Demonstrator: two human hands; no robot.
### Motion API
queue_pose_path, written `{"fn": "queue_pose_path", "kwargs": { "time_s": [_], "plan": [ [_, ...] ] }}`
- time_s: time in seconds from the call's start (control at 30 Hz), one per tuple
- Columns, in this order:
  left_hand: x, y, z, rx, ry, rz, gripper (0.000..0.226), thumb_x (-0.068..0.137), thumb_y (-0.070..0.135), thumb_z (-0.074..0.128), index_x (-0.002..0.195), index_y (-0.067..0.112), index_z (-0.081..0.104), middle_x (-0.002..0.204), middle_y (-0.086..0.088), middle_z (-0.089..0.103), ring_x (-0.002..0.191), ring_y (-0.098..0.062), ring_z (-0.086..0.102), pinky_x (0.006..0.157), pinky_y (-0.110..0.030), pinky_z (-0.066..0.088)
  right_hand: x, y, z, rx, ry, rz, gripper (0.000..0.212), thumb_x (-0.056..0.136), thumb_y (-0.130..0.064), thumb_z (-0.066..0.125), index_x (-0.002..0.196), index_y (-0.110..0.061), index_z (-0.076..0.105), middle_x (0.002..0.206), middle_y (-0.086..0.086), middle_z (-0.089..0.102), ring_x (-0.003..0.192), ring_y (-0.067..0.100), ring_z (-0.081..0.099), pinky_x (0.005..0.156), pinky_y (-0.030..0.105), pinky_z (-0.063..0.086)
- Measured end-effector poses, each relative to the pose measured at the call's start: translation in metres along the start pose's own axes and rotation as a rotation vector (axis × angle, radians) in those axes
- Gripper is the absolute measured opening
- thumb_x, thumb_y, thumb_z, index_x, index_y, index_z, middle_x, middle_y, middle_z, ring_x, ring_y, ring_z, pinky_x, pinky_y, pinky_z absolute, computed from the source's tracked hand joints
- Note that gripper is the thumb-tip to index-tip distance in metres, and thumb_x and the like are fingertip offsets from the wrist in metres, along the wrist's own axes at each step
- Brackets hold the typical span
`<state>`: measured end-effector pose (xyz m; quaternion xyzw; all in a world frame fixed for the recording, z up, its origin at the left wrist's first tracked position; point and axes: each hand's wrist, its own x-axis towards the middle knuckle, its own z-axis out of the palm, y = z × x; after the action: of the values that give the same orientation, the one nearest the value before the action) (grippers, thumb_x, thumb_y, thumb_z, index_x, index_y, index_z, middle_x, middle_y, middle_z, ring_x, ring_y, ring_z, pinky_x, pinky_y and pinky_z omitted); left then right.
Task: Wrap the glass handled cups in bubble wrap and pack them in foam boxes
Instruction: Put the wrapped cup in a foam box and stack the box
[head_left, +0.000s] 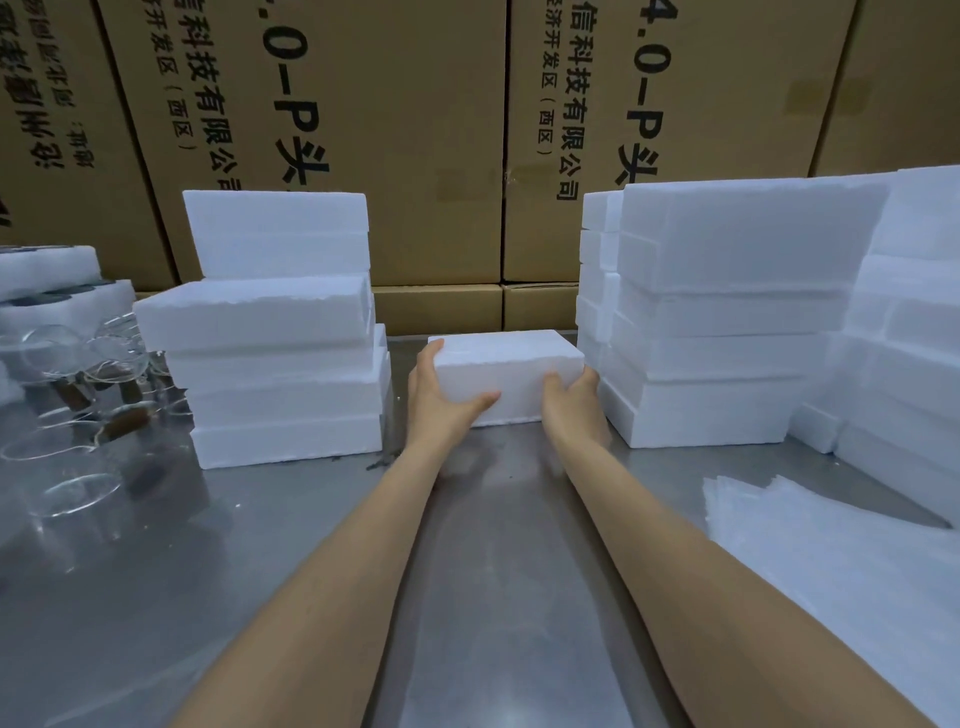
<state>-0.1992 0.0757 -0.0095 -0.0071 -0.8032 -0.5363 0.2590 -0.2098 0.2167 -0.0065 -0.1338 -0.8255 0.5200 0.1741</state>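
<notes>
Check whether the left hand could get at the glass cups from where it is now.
Probably yes, once freed: the left hand grips the foam box, and the foam stack stands between it and the glass cups, though bare table lies in front.

Both bare forearms reach straight out from the bottom edge of the view, side by side and nearly parallel, the wrists low over the metal tabletop (493, 597) toward its far edge. The left hand (441, 392) clasps the left end of a white foam box (511, 371), fingers wrapped up its end to the top edge and the thumb laid flat across the near face. The right hand (571, 397) holds the right end the same way, thumb on the near face and fingers curled round the end, mostly hidden.
</notes>
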Motion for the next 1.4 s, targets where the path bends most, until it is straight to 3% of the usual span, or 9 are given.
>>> {"fn": "queue_pose_path", "kwargs": {
  "time_s": [0.13, 0.33, 0.5, 0.63, 0.77, 1.03, 1.17, 1.27, 1.4],
  "plan": [
    [0.013, -0.002, 0.008, -0.096, -0.04, -0.026, 0.079, 0.088, 0.041, 0.065, 0.15, 0.024, 0.02, 0.153, 0.003, 0.031, 0.139, -0.018, 0.032, 0.11, -0.032, 0.03, 0.012, 0.002, 0.005, -0.028, 0.02, -0.001, 0.053, 0.096, -0.04, 0.031, 0.144, -0.018, 0.023, 0.141, 0.004, 0.045, 0.12, 0.031, 0.049, 0.085, 0.039, 0.038],
    [0.023, -0.007, 0.015, -0.023, -0.113, -0.071, 0.069, 0.096, 0.048, 0.047, 0.151, 0.03, 0.011, 0.153, 0.001, 0.033, 0.137, -0.025, 0.036, 0.107, -0.037, 0.031, 0.019, 0.001, 0.008, -0.056, 0.093, -0.005, 0.049, 0.099, -0.039, 0.03, 0.14, -0.012, 0.028, 0.141, 0.006, 0.046, 0.124, 0.032, 0.047, 0.083, 0.038, 0.037],
    [0.025, -0.006, 0.018, -0.034, -0.124, -0.098, 0.071, 0.095, 0.046, 0.052, 0.15, 0.018, 0.018, 0.142, 0.003, 0.043, 0.131, -0.023, 0.043, 0.104, -0.035, 0.038, 0.021, 0.0, 0.007, -0.073, 0.12, 0.012, 0.048, 0.099, -0.04, 0.032, 0.133, -0.005, 0.035, 0.139, 0.012, 0.047, 0.123, 0.034, 0.048, 0.088, 0.04, 0.04],
    [0.025, -0.007, 0.018, 0.019, -0.019, -0.195, 0.086, 0.087, 0.054, 0.059, 0.151, 0.012, 0.019, 0.154, -0.008, 0.03, 0.139, -0.027, 0.033, 0.112, -0.043, 0.033, 0.02, 0.0, 0.006, -0.044, 0.12, 0.022, 0.044, 0.099, -0.035, 0.035, 0.129, -0.003, 0.038, 0.136, 0.013, 0.049, 0.12, 0.035, 0.049, 0.081, 0.037, 0.037],
    [0.018, -0.008, 0.014, 0.069, 0.122, -0.192, 0.084, 0.078, 0.057, 0.068, 0.141, 0.012, 0.036, 0.14, -0.008, 0.041, 0.123, -0.024, 0.048, 0.085, -0.029, 0.038, 0.017, 0.0, 0.005, -0.041, 0.129, 0.013, 0.041, 0.097, -0.027, 0.037, 0.128, -0.002, 0.037, 0.135, 0.015, 0.049, 0.118, 0.036, 0.05, 0.078, 0.036, 0.036],
    [0.021, -0.01, 0.016, 0.06, 0.021, -0.176, 0.079, 0.081, 0.044, 0.072, 0.142, 0.012, 0.033, 0.14, -0.007, 0.049, 0.124, -0.025, 0.05, 0.088, -0.03, 0.04, 0.017, 0.0, 0.006, -0.11, 0.103, 0.0, 0.045, 0.094, -0.017, 0.038, 0.137, -0.005, 0.034, 0.141, 0.012, 0.042, 0.125, 0.034, 0.044, 0.094, 0.04, 0.04],
    [0.021, -0.01, 0.018, 0.054, 0.0, -0.172, 0.08, 0.082, 0.041, 0.073, 0.144, 0.013, 0.031, 0.141, -0.006, 0.049, 0.125, -0.025, 0.049, 0.094, -0.034, 0.041, 0.016, -0.001, 0.006, -0.109, 0.1, 0.015, 0.043, 0.093, -0.014, 0.038, 0.134, -0.002, 0.032, 0.138, 0.015, 0.044, 0.122, 0.036, 0.046, 0.088, 0.039, 0.04],
    [0.021, -0.011, 0.018, 0.04, 0.01, -0.17, 0.079, 0.082, 0.039, 0.072, 0.144, 0.013, 0.031, 0.139, -0.006, 0.05, 0.124, -0.025, 0.05, 0.088, -0.029, 0.038, 0.015, 0.0, 0.007, -0.089, 0.108, 0.037, 0.044, 0.092, -0.014, 0.037, 0.133, -0.001, 0.025, 0.135, 0.017, 0.046, 0.117, 0.037, 0.05, 0.081, 0.037, 0.04],
    [0.022, -0.011, 0.017, 0.034, 0.029, -0.174, 0.076, 0.082, 0.038, 0.073, 0.143, 0.013, 0.033, 0.139, -0.006, 0.05, 0.123, -0.024, 0.051, 0.084, -0.027, 0.035, 0.013, -0.001, 0.006, -0.071, 0.098, 0.03, 0.043, 0.091, -0.013, 0.037, 0.132, -0.004, 0.027, 0.135, 0.016, 0.047, 0.116, 0.037, 0.051, 0.083, 0.039, 0.042]
  ]
}}
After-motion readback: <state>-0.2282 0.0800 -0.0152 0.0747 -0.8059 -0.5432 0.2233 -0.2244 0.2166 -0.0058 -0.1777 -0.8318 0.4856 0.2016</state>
